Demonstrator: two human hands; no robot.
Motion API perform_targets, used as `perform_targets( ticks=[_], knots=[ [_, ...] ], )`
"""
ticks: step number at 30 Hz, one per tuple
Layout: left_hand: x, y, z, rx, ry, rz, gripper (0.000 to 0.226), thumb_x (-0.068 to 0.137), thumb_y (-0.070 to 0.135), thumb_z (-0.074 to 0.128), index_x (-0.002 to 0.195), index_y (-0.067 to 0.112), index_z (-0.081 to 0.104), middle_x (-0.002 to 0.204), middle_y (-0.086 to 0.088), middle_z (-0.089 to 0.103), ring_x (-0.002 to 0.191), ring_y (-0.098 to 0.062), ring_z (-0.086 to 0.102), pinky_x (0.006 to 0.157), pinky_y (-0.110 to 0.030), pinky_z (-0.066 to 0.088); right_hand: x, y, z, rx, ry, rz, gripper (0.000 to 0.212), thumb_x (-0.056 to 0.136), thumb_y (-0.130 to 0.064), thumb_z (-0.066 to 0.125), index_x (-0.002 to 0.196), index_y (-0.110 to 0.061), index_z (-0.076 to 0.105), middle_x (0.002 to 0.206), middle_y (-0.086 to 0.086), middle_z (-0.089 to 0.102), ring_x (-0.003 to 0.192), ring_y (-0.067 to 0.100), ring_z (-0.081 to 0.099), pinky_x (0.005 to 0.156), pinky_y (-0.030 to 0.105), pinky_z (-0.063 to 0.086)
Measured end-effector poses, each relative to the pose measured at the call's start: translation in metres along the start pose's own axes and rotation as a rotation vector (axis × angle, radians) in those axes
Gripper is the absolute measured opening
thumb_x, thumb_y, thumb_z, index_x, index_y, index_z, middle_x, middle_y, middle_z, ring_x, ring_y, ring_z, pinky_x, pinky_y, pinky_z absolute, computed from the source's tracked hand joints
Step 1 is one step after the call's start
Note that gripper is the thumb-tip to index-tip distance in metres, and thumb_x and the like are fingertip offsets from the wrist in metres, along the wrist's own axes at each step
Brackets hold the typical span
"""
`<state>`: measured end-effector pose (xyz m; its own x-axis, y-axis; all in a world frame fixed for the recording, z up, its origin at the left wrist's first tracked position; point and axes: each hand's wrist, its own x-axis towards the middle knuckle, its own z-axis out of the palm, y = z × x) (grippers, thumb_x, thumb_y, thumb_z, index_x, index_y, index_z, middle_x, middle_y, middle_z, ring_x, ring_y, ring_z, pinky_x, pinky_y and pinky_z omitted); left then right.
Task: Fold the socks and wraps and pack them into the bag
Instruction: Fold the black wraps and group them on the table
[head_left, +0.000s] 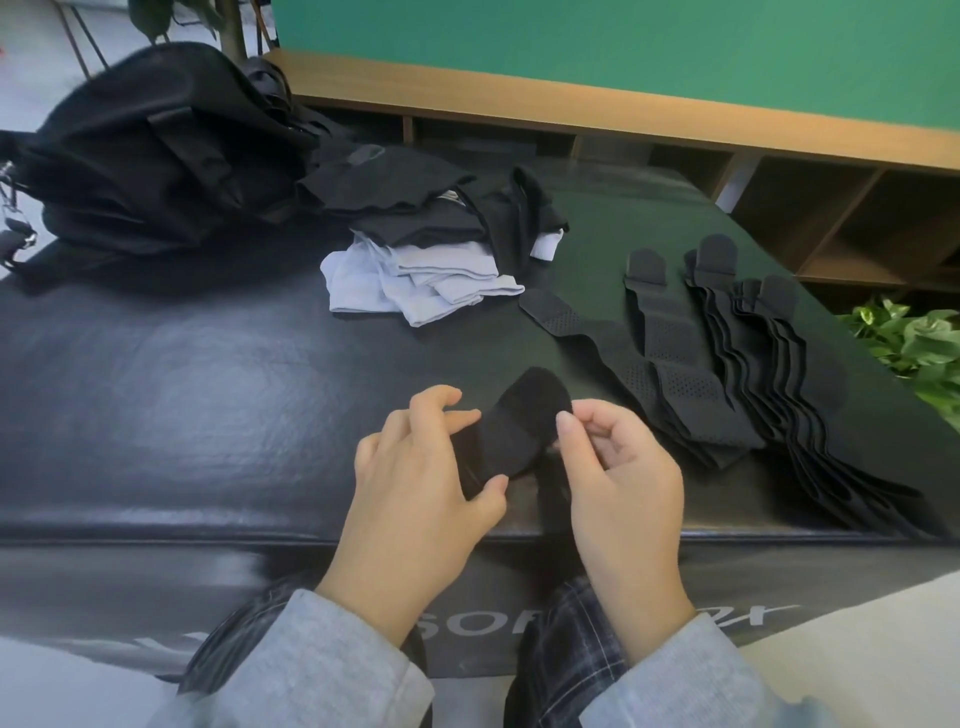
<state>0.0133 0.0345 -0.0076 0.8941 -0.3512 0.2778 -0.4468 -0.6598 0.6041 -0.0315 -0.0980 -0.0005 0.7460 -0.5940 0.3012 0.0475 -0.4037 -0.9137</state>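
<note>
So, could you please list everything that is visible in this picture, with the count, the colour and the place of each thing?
bag: one, black, far left on the bench.
sock pile: one heap, black socks on top of white ones, count unclear, right of the bag.
wraps: several, black, perforated, laid out in overlapping rows on the right; exact count unclear.
held wrap: one, black, between both hands at the near edge.
bench: one, black, padded, under everything.
shelf: one, wooden, behind the bench.
plant: one, green, far right.
left hand: grips the held wrap.
right hand: pinches the held wrap.
</note>
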Motion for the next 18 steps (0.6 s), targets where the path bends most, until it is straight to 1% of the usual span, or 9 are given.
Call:
perform_targets(
  ticks=[2, 5, 8, 10, 11, 13, 15, 16, 18],
  knots=[
    [0.001, 0.000, 0.000, 0.001, -0.010, 0.005, 0.061, 0.077, 0.040, 0.066, 0.122, 0.030, 0.026, 0.125, 0.024, 0.049, 0.115, 0.003, 0.031, 0.099, -0.023, 0.017, 0.006, -0.001, 0.000, 0.003, 0.029, 0.089, 0.009, 0.088, -0.018, 0.061, 0.084, -0.025, 0.066, 0.074, -0.008, 0.068, 0.073, 0.006, 0.064, 0.072, 0.026, 0.053],
    [0.001, 0.002, -0.002, -0.005, -0.026, -0.003, 0.055, 0.079, 0.038, 0.065, 0.119, 0.031, 0.027, 0.124, 0.025, 0.048, 0.114, 0.005, 0.029, 0.099, -0.022, 0.018, 0.013, -0.003, 0.001, 0.030, 0.063, 0.166, 0.010, 0.088, -0.017, 0.061, 0.080, -0.023, 0.065, 0.068, -0.005, 0.067, 0.065, 0.006, 0.064, 0.070, 0.030, 0.055],
    [0.002, 0.003, -0.002, -0.009, -0.032, -0.005, 0.051, 0.080, 0.037, 0.065, 0.116, 0.032, 0.028, 0.124, 0.025, 0.048, 0.111, 0.006, 0.028, 0.097, -0.020, 0.018, 0.014, -0.004, -0.001, 0.047, 0.087, 0.197, 0.012, 0.087, -0.015, 0.062, 0.078, -0.022, 0.064, 0.065, -0.004, 0.066, 0.061, 0.006, 0.064, 0.065, 0.023, 0.054],
    [0.001, 0.004, -0.004, -0.025, -0.048, -0.011, 0.049, 0.081, 0.036, 0.064, 0.111, 0.036, 0.025, 0.122, 0.027, 0.047, 0.101, 0.010, 0.023, 0.095, -0.018, 0.018, 0.016, -0.003, -0.002, 0.080, 0.124, 0.221, 0.014, 0.087, -0.013, 0.061, 0.077, -0.021, 0.063, 0.064, -0.003, 0.066, 0.058, 0.007, 0.063, 0.059, 0.018, 0.052],
    [0.000, 0.005, -0.006, -0.032, -0.059, -0.012, 0.049, 0.082, 0.035, 0.063, 0.109, 0.038, 0.023, 0.121, 0.027, 0.046, 0.097, 0.010, 0.021, 0.094, -0.017, 0.019, 0.018, -0.003, -0.003, 0.098, 0.140, 0.235, 0.014, 0.088, -0.012, 0.061, 0.077, -0.021, 0.063, 0.064, -0.002, 0.066, 0.056, 0.007, 0.063, 0.058, 0.018, 0.053],
    [-0.001, 0.005, -0.008, -0.040, -0.073, -0.021, 0.046, 0.082, 0.037, 0.062, 0.105, 0.043, 0.023, 0.122, 0.026, 0.045, 0.100, 0.006, 0.024, 0.091, -0.018, 0.021, 0.019, -0.001, -0.003, 0.103, 0.147, 0.250, 0.014, 0.088, -0.012, 0.061, 0.077, -0.020, 0.062, 0.063, -0.002, 0.065, 0.055, 0.007, 0.063, 0.059, 0.020, 0.054],
    [-0.002, 0.004, -0.009, -0.027, -0.108, -0.053, 0.038, 0.081, 0.043, 0.060, 0.105, 0.047, 0.031, 0.122, 0.021, 0.044, 0.107, -0.004, 0.032, 0.090, -0.021, 0.026, 0.018, -0.001, -0.003, 0.108, 0.140, 0.244, 0.013, 0.088, -0.012, 0.060, 0.078, -0.020, 0.062, 0.066, -0.002, 0.065, 0.056, 0.006, 0.062, 0.058, 0.018, 0.053],
    [-0.003, 0.002, -0.009, -0.004, -0.125, -0.048, 0.034, 0.080, 0.048, 0.057, 0.105, 0.048, 0.035, 0.123, 0.020, 0.044, 0.110, -0.006, 0.033, 0.091, -0.022, 0.027, 0.017, -0.001, -0.003, 0.117, 0.139, 0.237, 0.013, 0.089, -0.012, 0.060, 0.079, -0.020, 0.062, 0.068, -0.001, 0.066, 0.057, 0.005, 0.062, 0.057, 0.016, 0.052],
    [-0.004, 0.001, -0.007, 0.051, -0.128, 0.012, 0.034, 0.077, 0.057, 0.053, 0.108, 0.046, 0.043, 0.126, 0.023, 0.046, 0.114, -0.003, 0.031, 0.095, -0.025, 0.027, 0.015, -0.001, -0.003, 0.114, 0.135, 0.217, 0.013, 0.089, -0.013, 0.060, 0.081, -0.022, 0.062, 0.073, -0.001, 0.066, 0.060, 0.005, 0.063, 0.058, 0.016, 0.052]
  ],
)
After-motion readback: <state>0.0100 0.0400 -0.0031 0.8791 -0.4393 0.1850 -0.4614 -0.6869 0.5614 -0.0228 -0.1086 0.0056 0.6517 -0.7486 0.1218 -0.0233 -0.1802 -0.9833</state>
